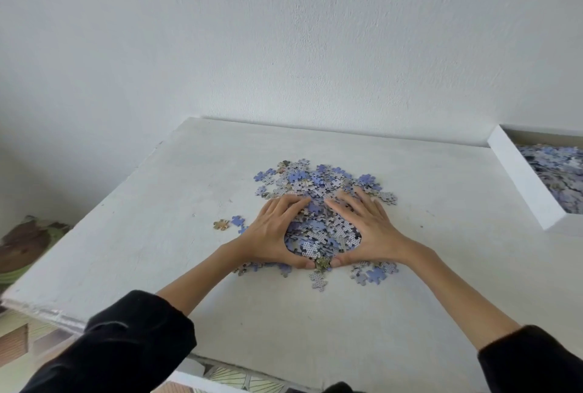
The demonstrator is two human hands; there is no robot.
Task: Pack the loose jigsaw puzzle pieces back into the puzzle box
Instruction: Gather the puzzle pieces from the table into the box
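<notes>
A heap of blue and grey jigsaw pieces lies in the middle of the white table. My left hand and my right hand lie flat on the heap's near part, fingers pointing inward, thumbs almost meeting at the front. Together they ring a mound of pieces. Neither hand grips anything. The white puzzle box stands open at the right edge, with many pieces inside. It is partly cut off by the frame.
A few stray pieces lie left of my left hand, and others near the front right. A white wall rises behind the table. A patterned floor and a green-brown cushion show beyond the table's left edge.
</notes>
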